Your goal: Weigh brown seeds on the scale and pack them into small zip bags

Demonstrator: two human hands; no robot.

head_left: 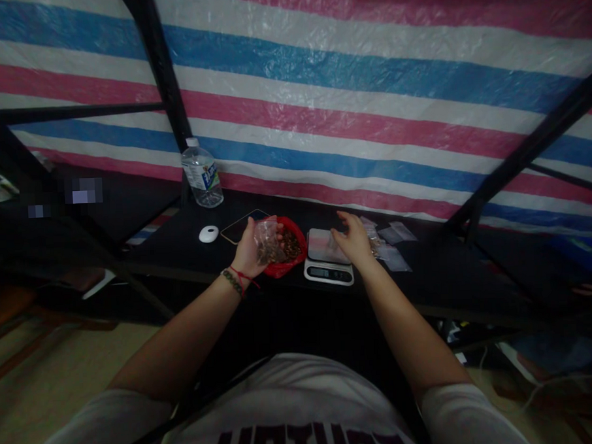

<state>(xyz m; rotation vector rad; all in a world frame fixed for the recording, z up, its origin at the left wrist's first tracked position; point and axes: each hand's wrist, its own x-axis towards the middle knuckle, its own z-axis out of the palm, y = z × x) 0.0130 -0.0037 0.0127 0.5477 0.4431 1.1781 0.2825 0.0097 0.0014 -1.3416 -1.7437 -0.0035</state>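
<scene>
My left hand (252, 249) is closed around a small clear plastic bag (269, 241) that holds brown bits, held just above a red bag of brown pieces (293, 255) on the black table (426, 275). My right hand (353, 239) hovers with fingers spread over the far right edge of a small digital scale (328, 258), touching or nearly touching a clear bag lying on the scale's platform. A red string and a beaded bracelet circle my left wrist.
Several empty clear bags (392, 244) lie right of the scale. A white mouse (209, 234), a dark tablet (242, 225) and a water bottle (202, 174) sit at the left. A striped tarp (368, 81) hangs behind, crossed by black poles.
</scene>
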